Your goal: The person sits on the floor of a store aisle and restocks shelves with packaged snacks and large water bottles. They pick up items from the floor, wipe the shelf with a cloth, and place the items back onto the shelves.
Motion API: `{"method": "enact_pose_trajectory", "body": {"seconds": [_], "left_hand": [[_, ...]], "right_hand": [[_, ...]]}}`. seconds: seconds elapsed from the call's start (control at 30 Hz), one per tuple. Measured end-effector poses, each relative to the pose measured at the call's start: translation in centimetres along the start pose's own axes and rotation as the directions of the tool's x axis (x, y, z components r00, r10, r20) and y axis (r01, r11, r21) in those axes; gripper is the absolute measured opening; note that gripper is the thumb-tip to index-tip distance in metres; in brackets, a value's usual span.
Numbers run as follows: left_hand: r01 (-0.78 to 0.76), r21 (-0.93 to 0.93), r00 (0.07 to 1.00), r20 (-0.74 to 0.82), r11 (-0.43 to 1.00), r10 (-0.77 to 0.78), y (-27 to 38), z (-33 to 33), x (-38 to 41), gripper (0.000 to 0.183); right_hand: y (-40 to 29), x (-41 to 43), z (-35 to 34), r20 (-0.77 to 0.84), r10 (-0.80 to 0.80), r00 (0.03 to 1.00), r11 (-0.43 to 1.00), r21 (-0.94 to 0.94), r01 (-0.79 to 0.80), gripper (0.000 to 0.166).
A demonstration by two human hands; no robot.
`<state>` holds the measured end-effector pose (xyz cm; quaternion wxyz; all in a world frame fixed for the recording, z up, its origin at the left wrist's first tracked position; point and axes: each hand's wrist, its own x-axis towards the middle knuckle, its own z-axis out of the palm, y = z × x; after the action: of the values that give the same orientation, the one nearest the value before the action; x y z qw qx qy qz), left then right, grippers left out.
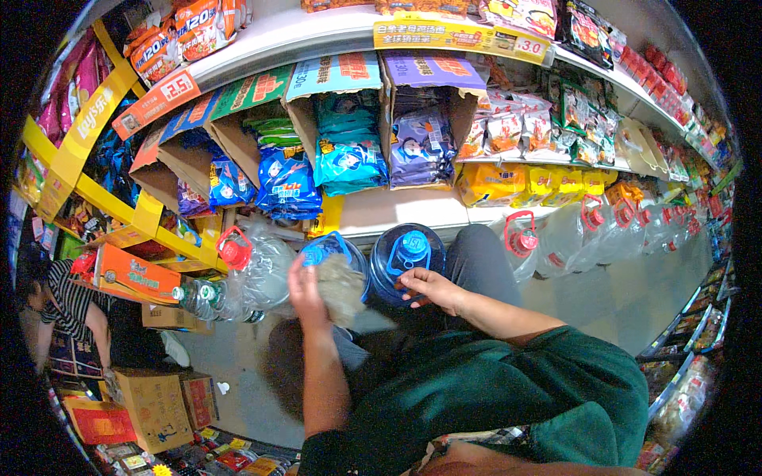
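Note:
My left hand [308,297] is raised and slightly blurred, with a grey-brown cloth [340,288] held against its palm side. The cloth covers part of a large clear bottle with a blue cap and handle [321,250]. Just right of that stands a big blue-tinted bottle [437,253] with a blue cap [415,245]. My right hand [421,287] has its fingers curled at the lower end of this bottle's handle, in front of my knee. A large clear bottle with a red cap [262,262] stands left of my left hand.
Ahead are shelves [393,211] with open cartons of noodle packets [351,160]. Red-capped bottles [565,232] line the shelf front at right. Small green-capped bottles [208,297] and an orange box [140,275] are at left. A person in stripes [71,297] bends near cardboard boxes [156,410].

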<state>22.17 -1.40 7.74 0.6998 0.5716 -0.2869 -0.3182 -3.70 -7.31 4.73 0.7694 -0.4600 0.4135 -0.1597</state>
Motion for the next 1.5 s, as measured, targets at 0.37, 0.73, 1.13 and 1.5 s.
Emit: {"method": "enact_pose_trajectory", "body": {"seconds": [0.37, 0.73, 1.13, 1.5], "left_hand": [[-0.028, 0.16, 0.876, 0.48, 0.987, -0.053, -2.4, 9.6, -10.1, 0.032], [0.022, 0.158, 0.984, 0.174, 0.987, -0.05, 1.0, 11.5, 1.1, 0.036], [0.31, -0.367, 0.913, -0.14, 0.877, -0.382, 3.7, 15.9, 10.1, 0.045], [0.397, -0.152, 0.902, -0.118, 0.905, -0.416, 3.7, 16.7, 12.6, 0.038]], "right_hand": [[0.7, -1.1, -1.0, 0.321, 0.003, 0.947, 0.829, 0.528, -0.182, 0.04], [5.7, 1.2, -5.9, 0.135, 0.134, 0.982, 0.705, 0.683, -0.19, 0.039], [5.5, 1.3, -5.5, 0.095, 0.076, 0.993, 0.803, 0.584, -0.117, 0.024], [3.6, -0.1, -4.8, 0.067, 0.154, 0.986, 0.803, 0.573, -0.165, 0.028]]}}
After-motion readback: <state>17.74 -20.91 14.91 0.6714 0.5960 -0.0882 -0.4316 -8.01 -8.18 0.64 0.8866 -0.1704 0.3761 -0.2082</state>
